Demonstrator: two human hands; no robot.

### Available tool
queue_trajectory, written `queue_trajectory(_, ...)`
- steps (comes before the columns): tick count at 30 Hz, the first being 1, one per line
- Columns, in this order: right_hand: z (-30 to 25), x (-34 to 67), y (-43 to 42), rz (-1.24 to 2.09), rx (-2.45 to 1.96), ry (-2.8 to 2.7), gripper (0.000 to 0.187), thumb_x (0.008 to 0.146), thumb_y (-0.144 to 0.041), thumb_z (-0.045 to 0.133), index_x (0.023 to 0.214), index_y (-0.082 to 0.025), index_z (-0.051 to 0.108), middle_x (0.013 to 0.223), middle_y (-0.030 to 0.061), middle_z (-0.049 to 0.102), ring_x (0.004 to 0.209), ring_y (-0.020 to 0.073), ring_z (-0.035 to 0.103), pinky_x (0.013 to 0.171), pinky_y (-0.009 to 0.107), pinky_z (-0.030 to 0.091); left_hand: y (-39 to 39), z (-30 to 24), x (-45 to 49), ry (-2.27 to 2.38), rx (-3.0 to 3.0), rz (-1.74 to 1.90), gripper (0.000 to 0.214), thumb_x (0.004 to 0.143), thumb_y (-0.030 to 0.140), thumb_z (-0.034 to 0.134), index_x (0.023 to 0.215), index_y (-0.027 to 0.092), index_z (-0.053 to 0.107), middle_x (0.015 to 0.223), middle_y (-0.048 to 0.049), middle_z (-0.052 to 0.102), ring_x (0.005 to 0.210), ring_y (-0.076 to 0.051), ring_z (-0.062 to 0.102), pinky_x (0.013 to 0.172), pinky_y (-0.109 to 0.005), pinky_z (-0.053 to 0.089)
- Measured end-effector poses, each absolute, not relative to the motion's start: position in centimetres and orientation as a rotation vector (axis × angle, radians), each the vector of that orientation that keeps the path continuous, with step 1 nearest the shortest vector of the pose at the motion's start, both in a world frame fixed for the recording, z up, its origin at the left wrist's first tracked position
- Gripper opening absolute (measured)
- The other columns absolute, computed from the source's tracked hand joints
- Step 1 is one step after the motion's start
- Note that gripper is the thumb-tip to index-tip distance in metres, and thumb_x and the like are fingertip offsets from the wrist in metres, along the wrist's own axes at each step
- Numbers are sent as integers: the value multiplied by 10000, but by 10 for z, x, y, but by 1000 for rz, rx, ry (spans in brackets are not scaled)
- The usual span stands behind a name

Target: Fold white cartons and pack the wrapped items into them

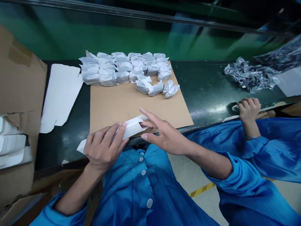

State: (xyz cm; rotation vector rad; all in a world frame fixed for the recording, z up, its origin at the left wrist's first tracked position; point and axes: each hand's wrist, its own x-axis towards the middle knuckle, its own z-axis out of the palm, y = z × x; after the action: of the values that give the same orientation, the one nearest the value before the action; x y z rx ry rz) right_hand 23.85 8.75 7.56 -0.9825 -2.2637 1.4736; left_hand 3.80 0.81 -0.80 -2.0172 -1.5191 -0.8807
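Observation:
My left hand (103,146) is wrapped around a small white cardboard box (130,127) at the near edge of the table, fingers closed over its top. My right hand (162,133) touches the box's right end, fingers stretched out and pressing on a flap. The box lies over the front edge of a brown cardboard sheet (131,102). At the far end of that sheet sit several small white paper-wrapped packets (127,71) in rows.
A flat white box blank (59,95) lies left of the sheet. A brown carton (15,88) at far left holds stacked white blanks (6,144). Crumpled dark plastic wrapping (250,77) lies at right. Another person's hand (249,108) and blue sleeve rest at the table's right edge.

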Motion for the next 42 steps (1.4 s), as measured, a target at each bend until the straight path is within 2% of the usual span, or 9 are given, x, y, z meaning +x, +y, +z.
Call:
queue_trajectory(8, 88, 274, 160, 878, -1217, -1941, 383, 759, -403, 742, 1117, -271, 715, 952, 76, 743, 846, 232, 708, 704, 377, 550, 52, 29, 54, -1786, -2049, -849, 583, 929, 521, 484, 1405, 186, 483, 1337, -98, 622, 1153, -257, 583, 882, -375, 429)
queue_trajectory(13, 118, 406, 267, 391, -1450, -2359, 554, 682, -731, 657, 1009, -295, 754, 657, 17, 701, 561, 258, 649, 471, 360, 465, 61, 26, -43, -2487, -1560, -469, 594, 908, 410, 527, 1402, 90, 451, 1447, -237, 471, 1308, -384, 463, 993, -487, 429)
queue_trajectory(16, 105, 453, 314, -172, -1168, -2621, 659, 744, -839, 463, 763, -251, 759, 448, 23, 566, 323, 177, 451, 397, 335, 351, 64, 16, -75, -2702, -1512, -230, 381, 929, 299, 452, 1215, 89, 590, 1232, -246, 621, 1159, -375, 587, 884, -469, 498)
queue_trajectory(21, 80, 401, 289, -792, -1049, -2383, 641, 903, -714, 329, 894, -220, 737, 772, 169, 687, 738, 315, 638, 616, 441, 435, 73, 15, -73, -2741, -1269, -254, 413, 954, 223, 274, 1046, 88, 653, 929, -228, 696, 923, -364, 678, 764, -482, 513)
queue_trajectory(27, 71, 243, 148, 306, -965, -2436, 309, 921, -371, 538, 1122, -187, 681, 1088, 136, 704, 984, 299, 659, 866, 471, 504, 67, 27, -74, -2690, -1075, -417, 352, 947, 306, 415, 1090, 156, 699, 966, -192, 733, 928, -348, 693, 798, -468, 511)
queue_trajectory(31, 48, 165, 89, 1489, -797, -2008, 678, 875, -486, 598, 1447, -187, 391, 1385, 172, 534, 1116, 223, 617, 892, 376, 530, 31, 13, -13, -2267, -1174, -948, 353, 965, 307, 449, 1195, 155, 670, 1157, -158, 711, 1008, -263, 698, 865, -368, 524)
queue_trajectory(35, 44, 151, 95, 1643, -833, -1750, 484, 907, -461, 531, 1239, -111, 572, 1115, 133, 665, 925, 198, 636, 791, 316, 522, -19, 11, 54, -1881, -1813, -1228, 396, 880, 233, 607, 1274, 199, 623, 1194, -112, 705, 1078, -236, 680, 918, -332, 541)
queue_trajectory(39, 73, 198, 133, 1791, -509, -2462, 257, 853, -346, 641, 946, -108, 659, 864, 29, 672, 727, 130, 588, 632, 214, 450, -40, 44, 43, -2170, -1546, -1914, 630, 833, 322, 677, 1422, 262, 465, 1383, -91, 584, 1204, -262, 606, 916, -382, 569)
queue_trajectory(42, 91, 226, 139, 1516, -363, -2965, 283, 862, -361, 653, 1030, -132, 653, 889, 33, 677, 729, 143, 594, 632, 224, 433, -30, 60, 18, -2605, -1842, -2022, 519, 763, 402, 736, 1237, 206, 654, 1100, -93, 731, 884, -246, 721, 676, -320, 620)
